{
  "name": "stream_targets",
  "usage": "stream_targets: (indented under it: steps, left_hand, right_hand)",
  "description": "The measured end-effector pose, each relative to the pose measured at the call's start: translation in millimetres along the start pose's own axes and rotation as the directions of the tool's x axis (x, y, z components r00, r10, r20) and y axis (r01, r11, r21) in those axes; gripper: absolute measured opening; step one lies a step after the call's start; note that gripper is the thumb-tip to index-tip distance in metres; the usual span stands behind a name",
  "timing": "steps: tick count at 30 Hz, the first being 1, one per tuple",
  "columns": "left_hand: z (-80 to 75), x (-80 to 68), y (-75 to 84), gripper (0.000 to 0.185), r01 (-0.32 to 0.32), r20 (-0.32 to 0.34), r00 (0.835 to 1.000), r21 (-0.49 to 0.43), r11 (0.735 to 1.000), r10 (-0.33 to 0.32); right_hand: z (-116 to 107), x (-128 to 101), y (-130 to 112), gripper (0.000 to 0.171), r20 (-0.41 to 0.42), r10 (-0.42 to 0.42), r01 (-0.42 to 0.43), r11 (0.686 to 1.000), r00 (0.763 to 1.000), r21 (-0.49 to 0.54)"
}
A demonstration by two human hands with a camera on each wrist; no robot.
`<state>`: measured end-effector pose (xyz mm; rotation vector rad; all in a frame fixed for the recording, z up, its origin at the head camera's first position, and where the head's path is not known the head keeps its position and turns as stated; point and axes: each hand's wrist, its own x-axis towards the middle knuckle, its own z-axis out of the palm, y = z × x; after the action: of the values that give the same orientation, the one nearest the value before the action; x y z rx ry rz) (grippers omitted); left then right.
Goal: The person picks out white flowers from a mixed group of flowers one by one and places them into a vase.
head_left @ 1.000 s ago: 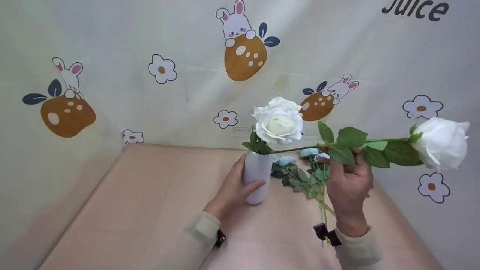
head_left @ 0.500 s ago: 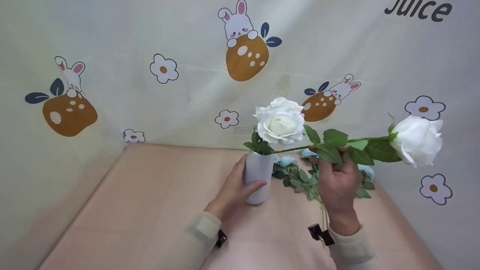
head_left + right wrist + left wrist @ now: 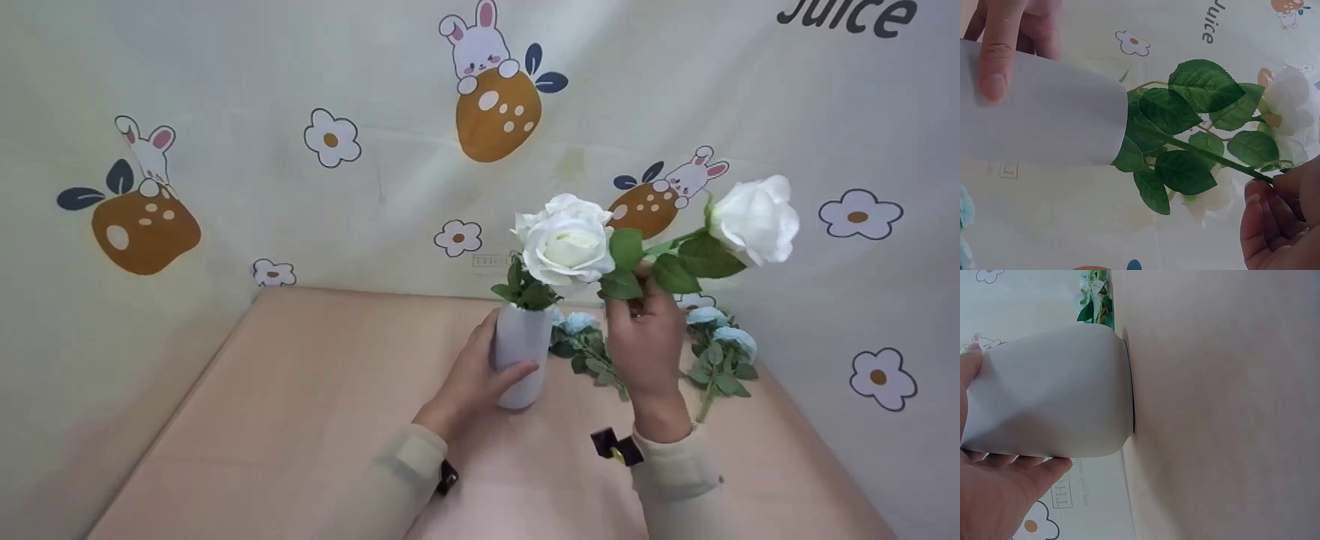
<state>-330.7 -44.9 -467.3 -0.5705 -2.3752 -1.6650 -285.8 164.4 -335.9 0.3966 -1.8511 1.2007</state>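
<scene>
My left hand [image 3: 469,386] holds a white vase [image 3: 523,352] around its side, thumb across the front; it stands upright on the table. White roses [image 3: 568,244] with green leaves rise from its mouth. To the right, my right hand [image 3: 651,352] pinches the stem of another white rose [image 3: 756,221], whose bloom leans up and to the right. In the right wrist view this rose's green stem [image 3: 1224,160] runs from the fingertips to the leaves at the vase mouth, where its lower end is lost among them. The left wrist view shows the vase base [image 3: 1120,391] against the tabletop.
Light blue flowers [image 3: 581,322] with green leaves lie on the table behind the vase, partly hidden by the right hand. More blue flowers [image 3: 735,341] lie to its right. A printed cloth [image 3: 375,217] hangs behind the pinkish table [image 3: 300,420].
My right hand has moved left and slightly up with the white rose, bringing the bloom nearer the vase and tilting it more upward. My left hand keeps its hold on the vase.
</scene>
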Motion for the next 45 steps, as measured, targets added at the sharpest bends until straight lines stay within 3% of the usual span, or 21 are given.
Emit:
stream_targets:
  steps: [9, 20, 25, 29, 34, 38, 45]
  left_hand:
    - [-0.1, 0.8, 1.2, 0.098, 0.003, 0.0, 1.0, 0.004, 1.0, -0.003]
    - [-1.8, -1.4, 0.1, 0.099, 0.014, -0.006, 1.0, 0.0, 1.0, -0.014]
    - [-1.6, -2.2, -0.4, 0.098, 0.007, -0.011, 1.0, 0.012, 1.0, -0.007]
    - [-0.9, -2.3, 1.0, 0.099, 0.017, -0.008, 1.0, 0.026, 1.0, -0.017]
    - [-0.6, -1.3, 1.6, 0.101, 0.024, -0.003, 1.0, 0.033, 0.999, -0.024]
    - [-0.3, -0.3, 0.4, 0.1, 0.043, -0.001, 0.999, 0.024, 0.999, -0.043]
    - [-0.5, -1.0, 1.9, 0.101, 0.059, 0.003, 0.998, 0.014, 0.998, -0.059]
  right_hand:
    - [20, -4, 11, 0.019, 0.16, 0.138, -0.115, 0.983, 0.977, -0.146]
    - [46, -16, 27, 0.014, 0.309, 0.109, -0.052, 0.981, 0.945, -0.186]
    - [41, -14, 26, 0.013, 0.337, 0.22, -0.177, 0.972, 0.915, -0.153]
    - [30, -9, 21, 0.017, 0.285, 0.312, -0.315, 0.948, 0.906, -0.037]
    - [20, -7, 17, 0.027, 0.172, 0.292, -0.316, 0.939, 0.941, 0.134]
    - [19, -7, 13, 0.026, 0.129, 0.275, -0.294, 0.941, 0.953, 0.166]
    - [22, -9, 11, 0.018, 0.083, 0.25, -0.258, 0.96, 0.965, 0.111]
